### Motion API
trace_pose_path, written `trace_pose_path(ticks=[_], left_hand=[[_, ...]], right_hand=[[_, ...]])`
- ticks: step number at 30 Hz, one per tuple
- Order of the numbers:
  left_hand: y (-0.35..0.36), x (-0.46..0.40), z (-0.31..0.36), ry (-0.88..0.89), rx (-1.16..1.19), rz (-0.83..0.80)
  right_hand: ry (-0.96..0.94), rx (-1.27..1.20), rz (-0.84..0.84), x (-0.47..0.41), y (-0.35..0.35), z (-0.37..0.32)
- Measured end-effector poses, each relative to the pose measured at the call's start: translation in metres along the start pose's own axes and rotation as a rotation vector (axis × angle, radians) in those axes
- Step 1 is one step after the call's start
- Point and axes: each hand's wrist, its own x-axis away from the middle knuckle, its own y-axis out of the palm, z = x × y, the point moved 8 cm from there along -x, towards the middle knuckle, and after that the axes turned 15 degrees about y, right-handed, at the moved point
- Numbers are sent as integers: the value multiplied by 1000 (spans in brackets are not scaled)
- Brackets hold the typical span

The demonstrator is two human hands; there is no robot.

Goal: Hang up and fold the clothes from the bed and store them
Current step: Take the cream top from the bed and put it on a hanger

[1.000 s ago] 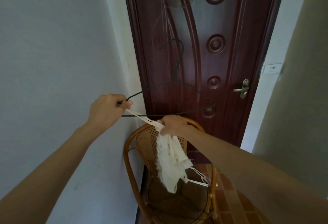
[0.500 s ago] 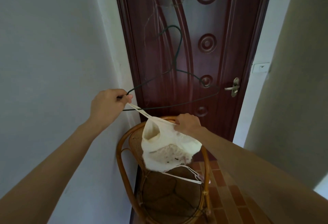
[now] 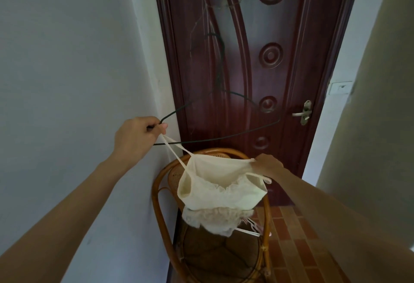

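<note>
**Head view: cream camisole stretched between two hands below a wire hanger**

Head-camera frame, left to right. Pale grey-white wall (image 3: 67, 58) at left. Left hand (image 3: 136, 138) clenched on left corner of thin dark wire clothes hanger (image 3: 215, 139), pinching there also one thin strap of cream lace-trimmed camisole top (image 3: 221, 193). Hanger held out tilted, hook upward, before dark red-brown carved wooden door (image 3: 253, 58). Strap taut from left hand down to garment body. Garment in mid-air, spread open between both hands, lace hem hanging lowest, above curved-back orange-brown rattan chair (image 3: 161, 211). Right hand (image 3: 267, 167) closed on upper right edge of camisole; second strap loose just below that hand. Silver lever door handle (image 3: 302, 113) at right of door; white wall switch (image 3: 340, 87) beyond; reddish-brown brick-pattern tiled floor (image 3: 298, 238) at lower right.
</note>
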Motion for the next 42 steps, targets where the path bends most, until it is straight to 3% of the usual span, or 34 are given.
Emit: trace_pose_path(ticks=[7,14,20,23,30,32,35,38,42], left_hand=[[1,2,-16,-21,-79,-22],[2,6,-39,-60,-33,-2],[3,10,-52,-126,48,32],[3,9,-55,-132,65,40],[6,13,-52,-127,69,44],[7,12,-48,-119,89,56],[7,10,-42,-96,107,65],[6,9,-38,-82,103,65],[6,11,-38,-76,130,75]], right_hand=[[53,-240,-61,-15,-23,5],[251,-1038,-502,-16,-24,1],[188,-1247,-690,-13,-29,-10],[103,-1145,-626,-12,-37,-10],[32,-262,-9,-32,-79,0],[47,-223,94,-30,-92,4],[61,-601,40,-29,-98,8],[134,-1017,-222,-25,-94,12],[201,-1336,-501,-17,-97,16]])
